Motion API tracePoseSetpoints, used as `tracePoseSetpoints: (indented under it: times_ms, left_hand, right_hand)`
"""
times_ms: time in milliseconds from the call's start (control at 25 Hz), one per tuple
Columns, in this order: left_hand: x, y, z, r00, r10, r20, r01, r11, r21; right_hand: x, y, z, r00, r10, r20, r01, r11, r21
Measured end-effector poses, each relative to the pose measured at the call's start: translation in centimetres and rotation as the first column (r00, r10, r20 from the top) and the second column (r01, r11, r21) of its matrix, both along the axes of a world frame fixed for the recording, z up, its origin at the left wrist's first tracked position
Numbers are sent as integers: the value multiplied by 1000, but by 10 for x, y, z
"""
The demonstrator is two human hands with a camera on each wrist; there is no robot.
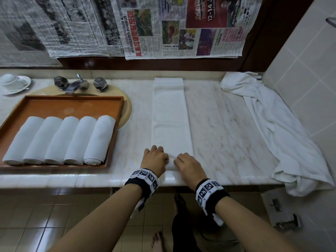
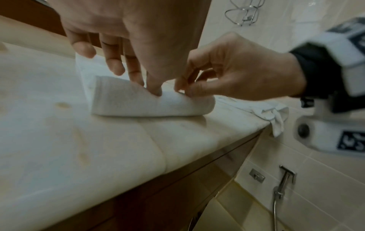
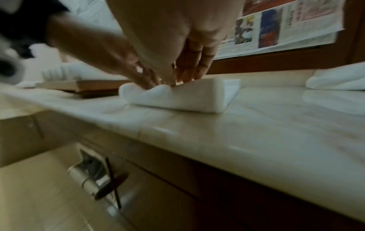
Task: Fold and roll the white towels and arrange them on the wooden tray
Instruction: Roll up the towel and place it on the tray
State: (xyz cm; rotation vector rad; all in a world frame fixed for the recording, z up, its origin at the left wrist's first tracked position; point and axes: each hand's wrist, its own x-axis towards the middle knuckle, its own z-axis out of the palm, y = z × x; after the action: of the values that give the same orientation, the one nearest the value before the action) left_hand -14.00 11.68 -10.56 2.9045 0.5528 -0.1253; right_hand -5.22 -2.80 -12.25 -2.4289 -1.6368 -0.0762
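A long folded white towel (image 1: 171, 115) lies as a strip on the marble counter (image 1: 227, 124), running away from me. Its near end is turned over into a small roll (image 2: 148, 103) by the counter's front edge. My left hand (image 1: 156, 159) and right hand (image 1: 187, 164) sit side by side on that roll, fingers curled over it. In the left wrist view the right hand (image 2: 217, 81) pinches the roll's top edge. The wooden tray (image 1: 72, 104) to the left holds several rolled white towels (image 1: 60, 140) in a row.
An unfolded white towel (image 1: 272, 124) is draped along the counter's right side and hangs over the front edge. The tray lies over a sink with a metal tap (image 1: 76, 84). A cup and saucer (image 1: 12, 82) stand far left. Newspapers (image 1: 163, 28) cover the back wall.
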Motion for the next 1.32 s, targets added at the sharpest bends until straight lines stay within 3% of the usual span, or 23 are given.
tracePoseSetpoints:
  times_ms: [200, 360, 480, 600, 800, 880, 1000, 1080, 1240, 1320]
  left_hand:
    - [13, -5, 2, 999, 30, -19, -32, 997, -74]
    - [-2, -14, -4, 987, -69, 142, 82, 993, -88]
    - [-23, -13, -23, 961, -139, 238, 162, 983, -82]
    - [-35, -15, -40, 934, -182, 307, 216, 973, -79]
    - [-18, -5, -34, 959, -157, 238, 186, 977, -106]
    - [-14, -8, -28, 963, -137, 231, 162, 982, -94]
    - [-27, -20, -27, 930, -135, 341, 161, 986, -48]
    - [-36, -29, -31, 904, -166, 394, 199, 979, -44]
    - [-24, -21, -36, 909, -159, 385, 199, 978, -67]
    - [-11, -12, -34, 934, -157, 320, 199, 975, -102]
  right_hand:
    - [4, -4, 0, 995, 80, -59, -80, 997, -7]
    - [18, 6, 10, 982, 51, -184, -63, 996, -64]
    - [27, 8, 15, 954, 79, -288, -146, 965, -219]
    - [17, -1, 17, 945, 160, -287, -213, 964, -162]
    - [1, -9, -1, 985, 120, -127, -126, 991, -37]
    - [6, -3, -4, 982, 69, -176, -75, 997, -25]
    - [14, 4, 0, 944, -3, -331, -45, 989, -139]
    - [15, 4, -1, 934, -6, -357, -61, 983, -175]
    - [-5, -1, -2, 995, -59, -78, 52, 995, -84]
    - [-21, -5, -9, 996, -83, -44, 81, 996, -40]
